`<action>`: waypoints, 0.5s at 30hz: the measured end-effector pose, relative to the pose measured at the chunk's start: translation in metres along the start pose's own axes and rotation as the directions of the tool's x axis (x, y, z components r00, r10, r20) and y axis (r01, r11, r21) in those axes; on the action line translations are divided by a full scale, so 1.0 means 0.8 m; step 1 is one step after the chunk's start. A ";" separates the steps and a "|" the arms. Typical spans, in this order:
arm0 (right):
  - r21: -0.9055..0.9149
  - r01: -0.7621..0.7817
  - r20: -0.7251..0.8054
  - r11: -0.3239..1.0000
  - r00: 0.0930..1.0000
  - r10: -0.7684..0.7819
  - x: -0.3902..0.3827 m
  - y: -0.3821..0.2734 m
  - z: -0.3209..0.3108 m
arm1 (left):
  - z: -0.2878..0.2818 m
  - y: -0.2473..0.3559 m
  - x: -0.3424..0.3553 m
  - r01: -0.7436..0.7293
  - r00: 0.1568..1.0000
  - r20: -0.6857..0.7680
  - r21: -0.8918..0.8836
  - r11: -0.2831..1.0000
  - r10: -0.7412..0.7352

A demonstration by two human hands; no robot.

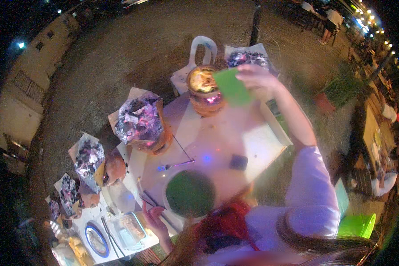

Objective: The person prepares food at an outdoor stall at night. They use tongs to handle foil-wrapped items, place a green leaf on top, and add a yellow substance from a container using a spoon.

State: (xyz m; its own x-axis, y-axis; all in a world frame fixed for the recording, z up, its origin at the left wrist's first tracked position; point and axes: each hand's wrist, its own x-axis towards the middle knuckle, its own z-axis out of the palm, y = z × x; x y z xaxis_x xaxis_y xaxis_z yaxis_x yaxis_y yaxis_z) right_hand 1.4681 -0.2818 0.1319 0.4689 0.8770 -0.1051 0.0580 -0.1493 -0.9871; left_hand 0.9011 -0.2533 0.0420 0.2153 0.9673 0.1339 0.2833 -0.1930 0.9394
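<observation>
My right hand (254,74) is stretched out over the far end of the white table (261,146) and grips a flat green sheet (232,87). The sheet is right beside a clay stove (204,88) with glowing coals on top. My left hand (154,218) lies at the table's near edge with its fingers loosely extended, touching the dark chopsticks (147,198) and holding nothing. A round green plate (189,193) sits just to its right.
A fork (175,166) and a small dark block (238,162) lie mid-table. Foil-covered clay pots (139,119) (89,159) line the left side. A white plastic chair (195,62) stands beyond the stove. A food tray (128,228) and blue plate (96,239) sit lower left. People stand far back.
</observation>
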 end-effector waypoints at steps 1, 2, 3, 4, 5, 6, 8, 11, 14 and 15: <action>0.158 0.079 -0.018 0.984 0.997 -0.077 0.027 0.002 0.017 | -0.005 0.004 -0.005 0.016 1.000 0.005 -0.007 1.000 -0.016; 0.111 0.022 -0.069 0.994 0.998 -0.014 0.056 0.005 0.030 | -0.010 0.007 -0.009 0.030 1.000 0.009 -0.014 0.999 -0.030; 0.088 0.023 -0.070 0.996 0.997 -0.017 0.087 0.012 0.047 | -0.014 0.009 -0.012 0.043 0.999 0.015 -0.022 0.999 -0.043; 0.036 -0.030 -0.130 0.999 0.991 0.034 0.110 0.020 0.059 | -0.018 0.010 -0.015 0.011 1.000 -0.025 -0.024 1.000 -0.012; -0.296 0.038 -0.133 0.954 0.988 -0.080 0.122 0.029 0.066 | -0.021 0.011 -0.020 0.017 0.998 -0.058 -0.010 1.000 -0.017; -0.617 0.017 -0.175 0.787 0.972 -0.158 0.130 0.034 0.069 | -0.023 0.011 -0.025 0.023 0.996 -0.086 0.004 1.000 -0.022; -0.847 -0.175 -0.313 0.502 0.927 -0.205 0.139 0.025 0.073 | -0.025 0.010 -0.031 0.036 0.991 -0.130 0.010 0.999 -0.035; -0.972 0.086 -0.123 0.218 0.603 -0.788 0.122 -0.019 0.053 | -0.022 0.001 -0.046 0.070 0.983 -0.170 0.005 0.997 -0.069; -0.984 -0.102 -0.170 0.144 0.320 -0.932 0.107 -0.065 0.007 | -0.019 -0.016 -0.054 0.123 0.973 -0.187 -0.073 0.990 -0.135; -0.970 -0.156 -0.217 0.187 0.203 -0.955 0.114 -0.078 -0.012 | -0.018 -0.024 -0.052 0.178 0.960 -0.183 -0.175 0.968 -0.210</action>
State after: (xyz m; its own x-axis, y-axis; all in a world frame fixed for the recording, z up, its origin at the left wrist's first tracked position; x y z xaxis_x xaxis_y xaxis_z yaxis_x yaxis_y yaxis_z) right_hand 1.5160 -0.1970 0.1848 0.2309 0.2213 0.9475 0.7925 -0.6077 -0.0512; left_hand 0.8736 -0.2873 0.0232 -0.0239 0.9997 -0.0105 0.1489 0.0139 0.9888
